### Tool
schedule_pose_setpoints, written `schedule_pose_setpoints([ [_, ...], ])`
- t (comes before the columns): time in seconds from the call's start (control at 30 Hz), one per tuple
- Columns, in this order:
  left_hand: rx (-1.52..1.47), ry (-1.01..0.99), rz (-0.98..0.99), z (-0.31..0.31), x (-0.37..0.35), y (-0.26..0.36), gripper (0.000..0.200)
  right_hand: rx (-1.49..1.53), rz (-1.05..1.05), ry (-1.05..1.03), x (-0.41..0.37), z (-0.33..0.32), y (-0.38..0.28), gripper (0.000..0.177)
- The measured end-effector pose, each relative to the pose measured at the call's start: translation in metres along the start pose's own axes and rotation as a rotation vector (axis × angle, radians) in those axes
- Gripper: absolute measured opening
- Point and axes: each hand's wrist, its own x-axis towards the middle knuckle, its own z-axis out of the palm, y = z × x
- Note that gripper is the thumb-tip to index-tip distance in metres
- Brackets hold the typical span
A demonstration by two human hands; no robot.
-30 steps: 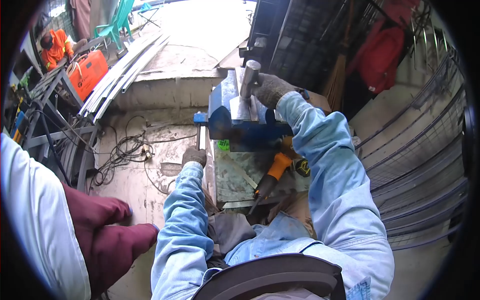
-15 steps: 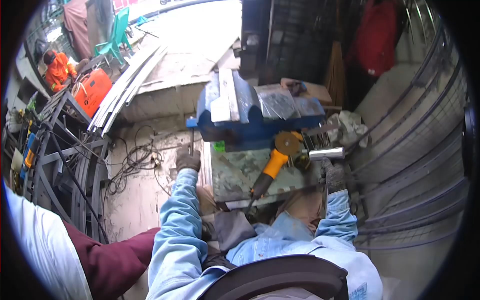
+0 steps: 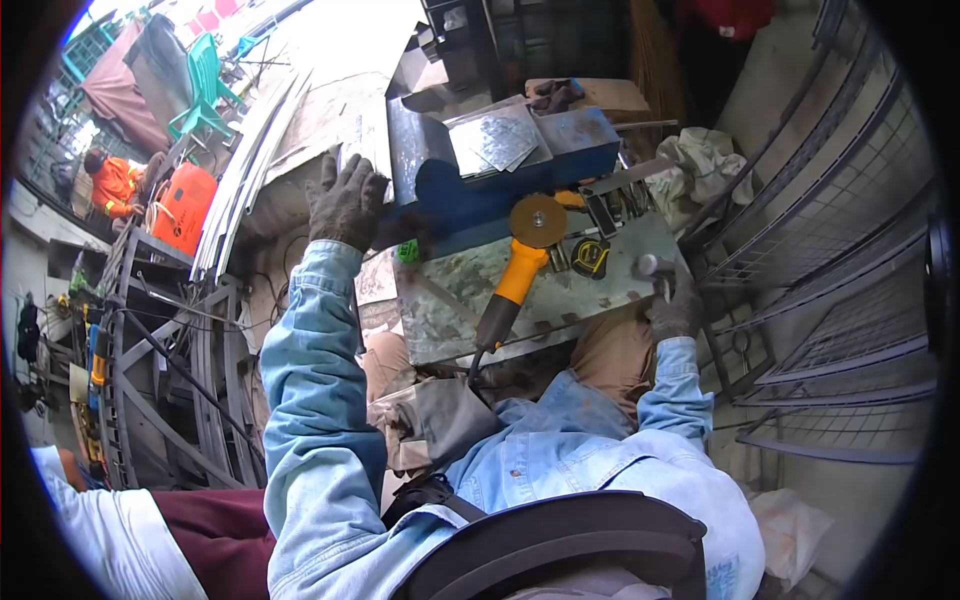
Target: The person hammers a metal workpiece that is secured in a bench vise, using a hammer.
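My gloved left hand [image 3: 346, 200] is open, fingers spread, at the left side of a blue metal vise [image 3: 465, 215]. A flat strip [image 3: 364, 130] lies beside its fingertips. Over the right end of the metal work surface [image 3: 440, 300], my gloved right hand [image 3: 676, 308] is closed round a hammer, its rounded silver head [image 3: 656, 265] showing above the fingers. Between the hands lies a yellow angle grinder [image 3: 520, 270] with a brown disc. A tape measure [image 3: 590, 257] sits right of the disc. Thin metal plates [image 3: 495, 140] rest on top of the vise.
Steel frames [image 3: 165, 370] stand at left, mesh panels [image 3: 840, 290] at right. A person in orange [image 3: 117, 187] is by an orange machine [image 3: 187, 208]. Another person's maroon-clothed leg [image 3: 215, 530] shows lower left. Behind the vise is a dark glove [image 3: 556, 95].
My left hand has moved up from beside the vise's handle and its fingers have spread. The hammer in my right hand has turned, its head now pointing more toward the camera. The view has shifted.
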Motion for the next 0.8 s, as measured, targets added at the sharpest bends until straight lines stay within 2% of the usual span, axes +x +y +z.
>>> schedule_pose_setpoints([
  [0.03, 0.149, -0.121, 0.079, 0.008, 0.003, -0.001, 0.035, -0.019, 0.027, -0.038, 0.0, 0.01, 0.0, 0.056],
  [0.07, 0.148, -0.115, 0.084, 0.002, 0.008, 0.005, 0.035, -0.04, 0.053, -0.076, 0.0, 0.016, -0.005, 0.059],
  [0.13, 0.049, -0.26, -0.04, -0.026, 0.015, 0.016, 0.046, -0.026, 0.048, -0.119, -0.001, 0.016, -0.022, 0.061],
  [0.2, 0.089, -0.276, 0.024, -0.023, 0.017, 0.008, 0.038, -0.021, 0.045, -0.174, -0.001, 0.022, -0.03, 0.063],
  [0.27, 0.146, -0.184, 0.274, 0.008, 0.029, -0.024, 0.03, -0.1, 0.002, -0.156, 0.009, 0.031, -0.031, 0.066],
  [0.3, 0.154, -0.137, 0.33, 0.01, 0.033, -0.027, 0.031, -0.144, 0.022, -0.188, 0.011, 0.028, -0.037, 0.066],
  [0.37, 0.041, -0.134, 0.288, 0.032, 0.041, -0.04, 0.032, -0.192, 0.01, -0.212, 0.014, 0.022, -0.042, 0.069],
  [0.4, 0.029, -0.147, 0.253, 0.019, 0.043, -0.03, 0.032, -0.211, -0.016, -0.212, 0.014, 0.023, -0.042, 0.072],
  [0.43, -0.003, -0.381, 0.197, 0.002, 0.05, -0.026, 0.038, -0.209, -0.011, -0.211, 0.011, 0.02, -0.042, 0.072],
  [0.47, 0.0, -0.381, 0.198, 0.015, 0.046, -0.038, 0.038, -0.231, 0.01, -0.236, 0.008, 0.014, -0.046, 0.074],
  [0.53, -0.648, -0.118, 0.084, 0.061, 0.03, -0.078, 0.059, -0.251, 0.022, -0.26, 0.004, 0.013, -0.049, 0.076],
  [0.57, -0.645, -0.111, 0.078, 0.067, 0.019, -0.078, 0.059, -0.227, 0.04, -0.244, 0.001, 0.014, -0.044, 0.077],
  [0.67, -1.28, 0.241, -0.762, 0.078, -0.033, -0.07, 0.078, -0.195, 0.079, -0.214, -0.008, 0.018, -0.034, 0.08],
  [0.7, -1.278, 0.264, -0.779, 0.141, -0.039, -0.118, 0.078, -0.171, 0.069, -0.139, -0.01, 0.029, -0.02, 0.08],
  [0.73, -1.397, 0.296, -0.836, 0.2, -0.079, -0.165, 0.07, -0.147, 0.06, -0.068, -0.01, 0.037, -0.012, 0.08],
  [0.77, -0.995, 0.177, -0.827, 0.184, -0.097, -0.147, 0.071, -0.15, 0.036, -0.073, -0.007, 0.042, -0.013, 0.08],
  [0.8, -0.6, 0.051, -0.8, 0.169, -0.114, -0.114, 0.073, -0.176, 0.108, -0.168, -0.004, 0.045, -0.014, 0.076],
])
